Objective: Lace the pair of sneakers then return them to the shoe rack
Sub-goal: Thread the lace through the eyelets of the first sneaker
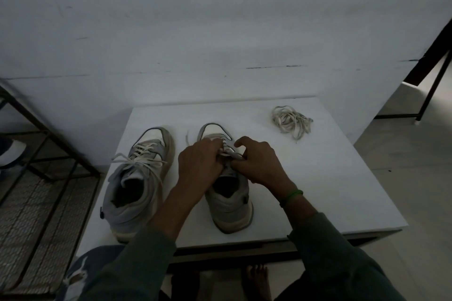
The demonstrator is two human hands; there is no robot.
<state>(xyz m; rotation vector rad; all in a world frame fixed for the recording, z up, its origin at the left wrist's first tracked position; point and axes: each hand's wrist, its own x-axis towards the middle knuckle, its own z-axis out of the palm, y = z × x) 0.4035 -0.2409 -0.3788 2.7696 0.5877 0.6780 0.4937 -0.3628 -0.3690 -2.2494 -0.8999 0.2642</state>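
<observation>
text: none legible | labels: none | numbers: none

Table (318, 178): centre of the frame, far edge toward the wall at the top.
Left sneaker (137, 183): on the table, left of centre, toe toward the top of the frame.
Right sneaker (227, 205): on the table at centre, just beside the left sneaker and apart from it, toe pointing the same way.
Left hand (198, 164) and right hand (259, 164): close together over the right sneaker's front half, both gripping its lace (226, 151).
Loose lace bundle (291, 121): on the table, up and right of the sneakers, well apart from them.
Shoe rack (36, 154): left edge of the frame, beside the table.
Bare foot (259, 281): bottom of the frame, below the table's near edge.
</observation>
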